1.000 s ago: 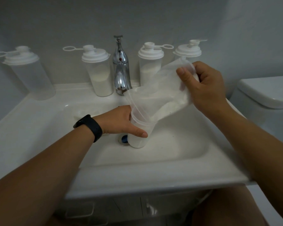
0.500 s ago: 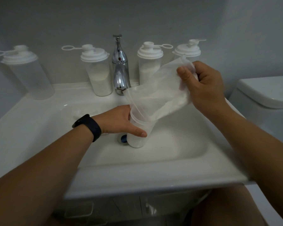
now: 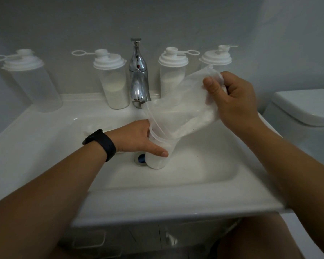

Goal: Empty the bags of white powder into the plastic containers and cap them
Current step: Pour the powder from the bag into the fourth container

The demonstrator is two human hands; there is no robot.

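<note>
Left hand (image 3: 137,137) wrapped around uncapped clear plastic container (image 3: 158,152), upright in white ceramic sink basin (image 3: 204,171). Right hand (image 3: 232,98) pinching raised end of clear plastic bag (image 3: 181,107); bag mouth inside container rim, white powder (image 3: 200,118) inside.

The sink (image 3: 204,186) is plain white, its drain (image 3: 141,159) dark with what looks like a blue centre. The tap (image 3: 138,79) is shiny chrome with a small red dot. The bag (image 3: 178,109) is clear and frosted, holding white powder (image 3: 198,121). The cup (image 3: 157,156) is translucent. The lids (image 3: 108,61) are white. The watch (image 3: 101,143) is black. The wall (image 3: 176,19) is plain grey.
</note>
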